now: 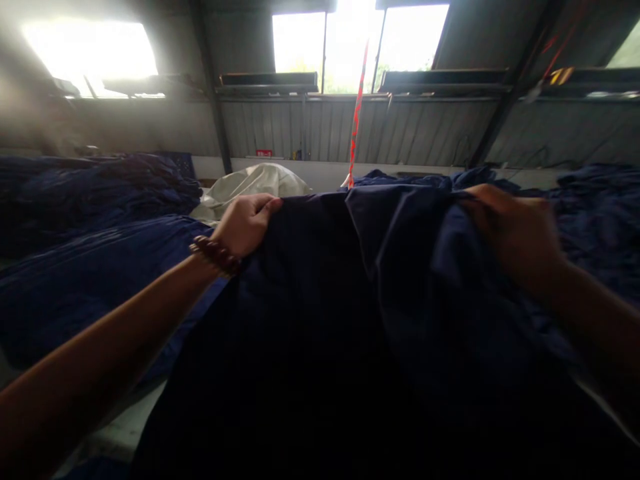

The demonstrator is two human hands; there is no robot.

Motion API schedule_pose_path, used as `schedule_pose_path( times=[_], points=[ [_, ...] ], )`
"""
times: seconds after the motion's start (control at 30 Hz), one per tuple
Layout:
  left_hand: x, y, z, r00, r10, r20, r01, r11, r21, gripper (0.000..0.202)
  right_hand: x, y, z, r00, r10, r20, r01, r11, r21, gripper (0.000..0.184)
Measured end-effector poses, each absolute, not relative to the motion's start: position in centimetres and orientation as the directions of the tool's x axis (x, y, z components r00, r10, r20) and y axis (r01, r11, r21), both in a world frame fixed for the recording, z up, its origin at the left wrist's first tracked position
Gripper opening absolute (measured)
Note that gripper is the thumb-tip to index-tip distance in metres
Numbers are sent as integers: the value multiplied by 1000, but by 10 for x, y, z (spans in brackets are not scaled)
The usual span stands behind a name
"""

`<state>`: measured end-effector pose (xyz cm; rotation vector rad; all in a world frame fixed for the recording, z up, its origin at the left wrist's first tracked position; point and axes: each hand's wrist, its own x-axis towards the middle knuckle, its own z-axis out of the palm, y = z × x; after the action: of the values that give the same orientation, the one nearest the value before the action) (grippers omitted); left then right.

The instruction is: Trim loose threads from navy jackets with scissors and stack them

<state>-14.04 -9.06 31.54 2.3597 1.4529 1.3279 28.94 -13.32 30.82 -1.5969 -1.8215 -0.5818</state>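
Dark blue cloth [310,280] held up between both hands, hanging from top edge, loose fold running down it. Left hand [245,225], bead bracelet [216,255] at wrist: fingers [265,199] pinching cloth's top edge. Right hand [523,233], blurred: fingers clasped on same edge, farther right. Beyond: blue cloth heap [90,193] at left, another blue heap [600,213] at right, pale bundle [260,179] behind left hand, red rope [356,127] hanging before window [300,43].

left fingers [266,207] grip dark-blue cloth [320,267], upper edge | right fingers [481,201] grip same edge | blue fabric piles [75,287], both sides
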Motion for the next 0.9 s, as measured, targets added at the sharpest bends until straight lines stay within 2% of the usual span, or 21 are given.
schedule_pose_path(
  times=[0.1,0.23,0.33,0.4,0.5,0.57,0.67,0.77,0.83,0.9],
  points=[
    [-103,-4,280,159,846,509,752,-438,494,33,284,-42,291,57,824,564,983,52,-176,67],
    [-75,17,206,253,867,430,751,-456,477,48,286,1,217,129,887,444,969,-18,-245,58],
    [-75,-27,139,430,831,352,714,-552,431,41,283,-40,138,13,923,385,967,87,-240,57],
    [-85,-65,90,589,777,220,698,-627,347,53,280,-88,79,-115,940,322,953,196,-230,60],
    [-107,-109,27,592,806,-25,782,-566,261,84,283,-156,0,-231,941,246,952,271,-142,77],
    [-120,-121,2,571,816,-91,806,-536,252,89,290,-181,-36,-262,942,211,952,288,-104,75],
    [-128,-121,-11,554,829,-78,811,-517,275,85,300,-188,-58,-293,938,183,942,316,-111,73],
    [-126,-116,-10,531,846,-38,801,-487,348,70,301,-181,-53,-285,946,157,941,307,-141,78],
    [-127,-116,-9,467,884,26,777,-424,465,58,297,-183,-45,-269,953,140,945,289,-152,79],
    [-133,-115,-6,311,947,78,737,-292,609,54,292,-191,-37,-254,956,149,949,276,-153,77]
  ],
)
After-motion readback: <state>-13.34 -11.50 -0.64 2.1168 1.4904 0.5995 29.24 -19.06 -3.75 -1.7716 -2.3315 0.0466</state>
